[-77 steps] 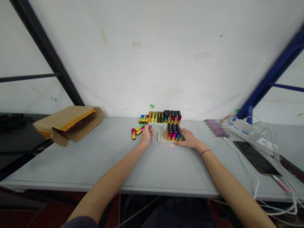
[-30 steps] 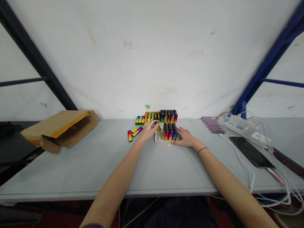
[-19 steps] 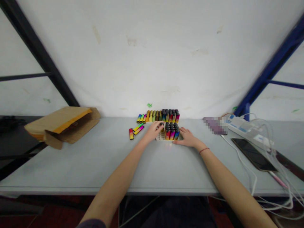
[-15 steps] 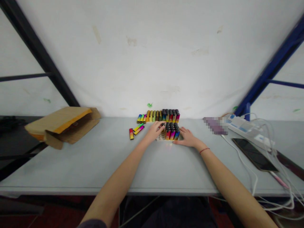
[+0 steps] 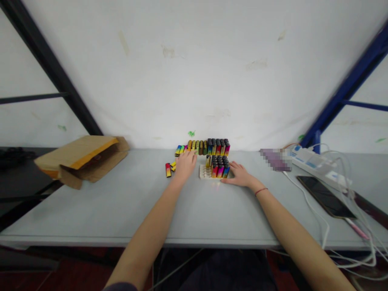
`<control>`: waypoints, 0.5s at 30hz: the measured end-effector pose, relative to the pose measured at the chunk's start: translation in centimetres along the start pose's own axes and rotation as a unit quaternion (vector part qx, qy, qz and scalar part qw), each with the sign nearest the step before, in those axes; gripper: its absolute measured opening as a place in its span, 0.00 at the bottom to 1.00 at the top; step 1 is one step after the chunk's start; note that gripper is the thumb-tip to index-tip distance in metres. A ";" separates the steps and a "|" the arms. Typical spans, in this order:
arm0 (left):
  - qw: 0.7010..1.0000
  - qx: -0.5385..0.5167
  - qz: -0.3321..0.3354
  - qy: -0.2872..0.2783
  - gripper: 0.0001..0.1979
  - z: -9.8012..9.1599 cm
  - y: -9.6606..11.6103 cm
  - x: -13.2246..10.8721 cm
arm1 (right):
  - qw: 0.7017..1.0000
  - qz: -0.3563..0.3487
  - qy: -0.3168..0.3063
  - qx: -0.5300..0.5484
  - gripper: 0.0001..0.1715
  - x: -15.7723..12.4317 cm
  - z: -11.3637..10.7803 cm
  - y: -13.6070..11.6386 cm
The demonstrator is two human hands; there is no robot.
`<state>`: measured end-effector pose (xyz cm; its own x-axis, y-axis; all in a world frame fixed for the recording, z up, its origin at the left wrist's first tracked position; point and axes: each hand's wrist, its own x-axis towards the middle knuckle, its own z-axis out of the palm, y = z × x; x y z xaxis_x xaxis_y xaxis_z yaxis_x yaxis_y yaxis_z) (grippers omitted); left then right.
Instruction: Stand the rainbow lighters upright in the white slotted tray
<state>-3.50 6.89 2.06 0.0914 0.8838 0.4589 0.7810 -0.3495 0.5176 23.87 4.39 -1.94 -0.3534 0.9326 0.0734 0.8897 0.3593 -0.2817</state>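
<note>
A white tray [image 5: 205,173] holds several upright lighters with black tops [image 5: 220,167] on its right side. One yellowish lighter [image 5: 208,161] stands in its back left part, and bare holes show in front of it. My right hand [image 5: 240,176] rests against the right side of this group, fingers spread, holding nothing. My left hand [image 5: 186,163] is over the loose lighters left of the tray; its fingertips are too small and partly hidden to read. Beside it lies a red and yellow lighter [image 5: 168,170].
Behind the tray stand rows of yellow and green lighters [image 5: 197,147] and a dark-topped block of lighters [image 5: 218,147]. A torn cardboard box [image 5: 81,155] is at the left. At the right are a phone [image 5: 325,197], a power strip [image 5: 318,165] and white cables.
My left hand has moved left, off the tray to the loose lighters. The yellowish lighter it was at now shows upright in the tray. My right hand has stayed put.
</note>
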 end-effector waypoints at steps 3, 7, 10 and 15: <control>0.987 0.126 -0.097 0.008 0.11 -2.7 -2.4 0.6 | 1.000 -0.002 -0.002 -0.003 0.58 0.0 0.0 0.0; 0.965 0.138 -0.222 -0.025 0.08 -5.1 -7.3 1.5 | 1.000 -0.001 -0.002 -0.005 0.58 0.0 0.1 0.0; 0.957 0.094 -0.261 -0.080 0.16 -5.3 -10.5 1.9 | 1.000 0.002 0.002 -0.003 0.58 0.1 0.2 0.1; 0.966 0.094 -0.213 -0.108 0.16 -4.5 -12.1 2.0 | 1.000 0.007 0.001 0.000 0.59 0.1 0.3 0.3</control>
<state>-15.58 11.51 -0.02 -0.1522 0.9865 0.0598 0.8724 0.1057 0.4771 23.98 4.60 -2.32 -0.3399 0.9378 0.0703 0.8950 0.3455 -0.2822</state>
